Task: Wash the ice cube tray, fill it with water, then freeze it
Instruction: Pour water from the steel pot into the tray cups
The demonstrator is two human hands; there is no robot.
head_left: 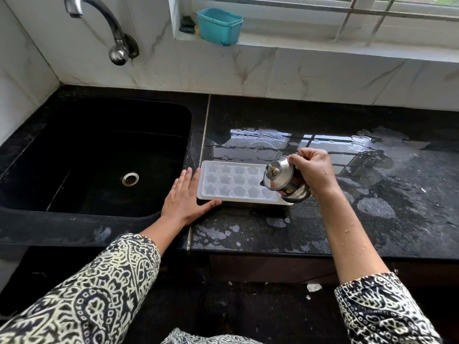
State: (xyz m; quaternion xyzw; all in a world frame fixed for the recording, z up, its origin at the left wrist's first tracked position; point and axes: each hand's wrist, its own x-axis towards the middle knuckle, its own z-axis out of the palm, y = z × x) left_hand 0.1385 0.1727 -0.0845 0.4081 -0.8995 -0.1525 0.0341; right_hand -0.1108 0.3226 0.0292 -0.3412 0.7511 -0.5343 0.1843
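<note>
So the ice cube tray [238,183] is sat flat on the wet black counter [347,219], just right of the sink [99,155], long side facing the person. It's being steadied by the left hand [187,199], which is laid flat and spread, fingers against the tray's left short edge and thumb along the near rim, so pressed against it rather than gripped. A small lidded steel jug [285,180] is clasped in the right hand [315,170], fingers curled shut round it, and it's tipped over the tray's right end with the spout pointed down at the cells. Whether water is actually coming out can't be made out, and how full the flower-shaped cells are can't be judged either. The tray looks like thin white plastic, so probably light and a bit bendy, and slick given how wet everything is. Once filled it'll likely slosh if twisted, so it would best be lifted by both short ends, kept level, not by one corner. Puddles on the counter mean it could skate if nudged
</note>
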